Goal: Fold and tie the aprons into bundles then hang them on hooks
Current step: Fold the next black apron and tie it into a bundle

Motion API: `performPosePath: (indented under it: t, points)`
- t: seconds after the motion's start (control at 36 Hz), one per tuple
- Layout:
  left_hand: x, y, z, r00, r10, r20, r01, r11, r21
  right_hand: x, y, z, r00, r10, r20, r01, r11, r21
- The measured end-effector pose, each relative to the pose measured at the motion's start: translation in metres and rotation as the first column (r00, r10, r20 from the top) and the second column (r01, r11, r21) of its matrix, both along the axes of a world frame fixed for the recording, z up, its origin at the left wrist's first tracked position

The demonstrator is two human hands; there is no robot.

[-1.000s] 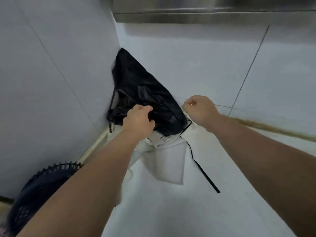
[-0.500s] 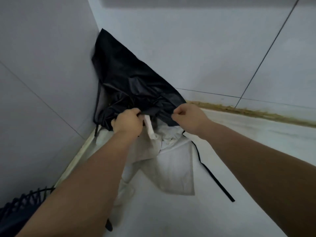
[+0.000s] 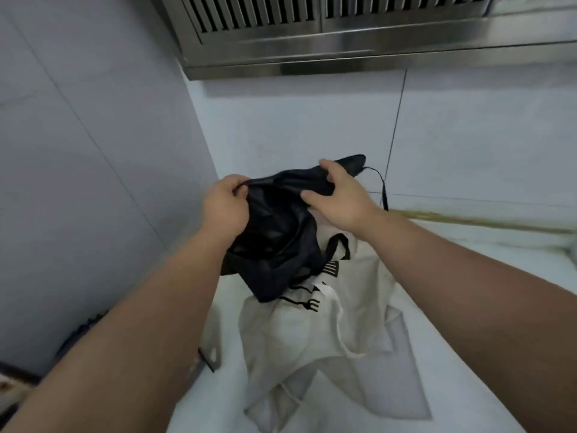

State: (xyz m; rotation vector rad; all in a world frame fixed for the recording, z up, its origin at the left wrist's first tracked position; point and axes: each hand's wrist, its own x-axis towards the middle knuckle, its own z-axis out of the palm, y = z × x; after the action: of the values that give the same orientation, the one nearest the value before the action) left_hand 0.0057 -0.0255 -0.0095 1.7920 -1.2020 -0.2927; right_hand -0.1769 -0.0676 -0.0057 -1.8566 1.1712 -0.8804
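Head view shows you early in the job: your left hand has its fingers clamped on one gathered edge of the black apron, and your right hand pinches the opposite edge, thumb and fingers closed over the fabric. You hold it bunched and lifted just above the white worktop, with its thin black tie dangling behind your right hand. Nothing looks folded or knotted yet, and no hooks appear. A white apron lies crumpled beneath, untouched, carrying a black printed fork-like motif; no readable words or brand show anywhere.
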Motion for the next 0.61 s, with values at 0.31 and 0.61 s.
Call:
performPosePath:
  t: [0.31, 0.61]
  points:
    - [-0.069, 0.053, 0.051, 0.71, -0.499, -0.496, 0.328, 0.858, -0.394, -0.02, 0.053, 0.024, 0.985, 0.171, -0.021, -0.165, 0.972, 0.165]
    - [-0.118, 0.08, 0.034, 0.935, -0.348, -0.071, 0.337, 0.932, -0.13, -0.12, 0.074, 0.045, 0.792, -0.556, -0.251, 0.404, 0.787, -0.467]
